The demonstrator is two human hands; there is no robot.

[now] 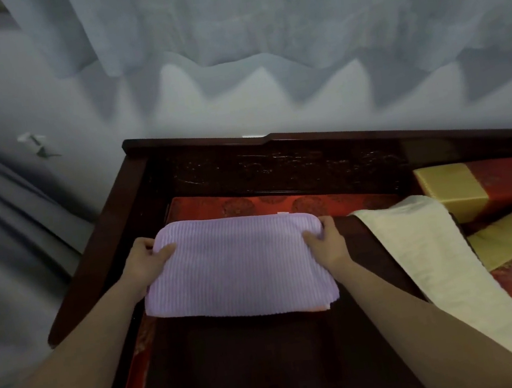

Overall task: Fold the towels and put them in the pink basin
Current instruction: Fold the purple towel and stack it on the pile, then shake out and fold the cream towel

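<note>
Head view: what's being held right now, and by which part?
The folded lilac towel: the left hand pinches its far left corner, the right hand its far right corner.

— What is shown of the person's body?

— Only two hands and two forearms are shown: the left hand (pixel 150 256), the right hand (pixel 326 240), the bare left forearm (pixel 61 382) and the bare right forearm (pixel 445 331).

— What is worn?

— Both forearms are seen uncovered from the wrist to the picture's edge. Whether a sleeve is worn higher up cannot be told, since the upper arms are cut off.

— Can finer details be made out?

— A thumb and knuckles can be made out on each hand. The nails are too blurred to be described. The forearms are drawn broad near the camera and narrow at the wrists.
</note>
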